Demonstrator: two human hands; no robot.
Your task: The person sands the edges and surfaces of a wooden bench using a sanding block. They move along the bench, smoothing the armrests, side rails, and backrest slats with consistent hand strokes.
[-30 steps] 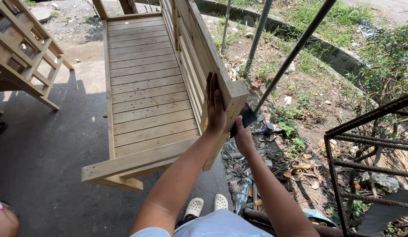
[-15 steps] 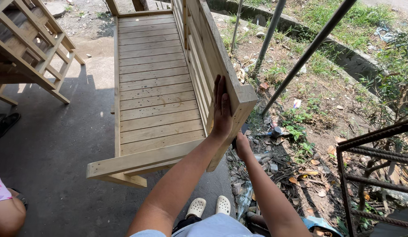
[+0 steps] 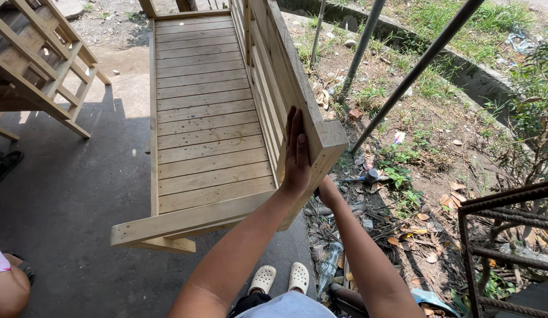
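Wooden bench (image 3: 209, 118) sits right in front of you on the concrete, looks heavy and stiff, so grab that corner post. Your left hand (image 3: 297, 154) is spread flat against the backrest end; your right hand (image 3: 327, 191) is tucked behind it, so can't tell its grip.

One bench (image 3: 209, 118) was seen, with one hand (image 3: 297, 154) laid flat on its end at 6 o'clock and a second hand (image 3: 325, 191) mostly hidden behind it. Two white clogs (image 3: 280, 278) were counted at 6 o'clock. Three metal poles (image 3: 415, 68) were counted at 1 o'clock. One wooden frame (image 3: 41, 70) was seen at 10 o'clock, and one dark sandal (image 3: 4, 166) at 9 o'clock.
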